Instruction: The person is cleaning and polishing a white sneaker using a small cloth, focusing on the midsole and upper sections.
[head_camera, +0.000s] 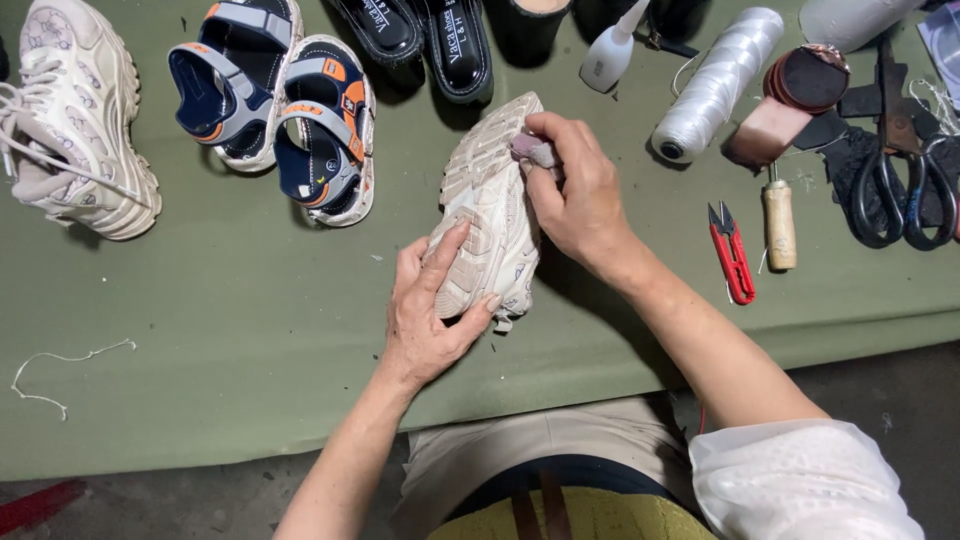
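A green table cloth (230, 330) carries a white sneaker (487, 215), lying sole up at its middle. The left hand (425, 310) grips the sneaker's heel end. The right hand (575, 195) pinches a small pinkish piece (532, 150) against the sole. Right of the sneaker lie red thread snips (732, 255).

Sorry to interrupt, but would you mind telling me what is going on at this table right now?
A person is working on a pale sneaker turned sole-up on a green-covered table. The left hand steadies its heel end, while the right hand presses a small pinkish piece against the sole's edge. A matching sneaker, blue sandals, red thread snips, an awl, scissors and a white thread spool lie around.
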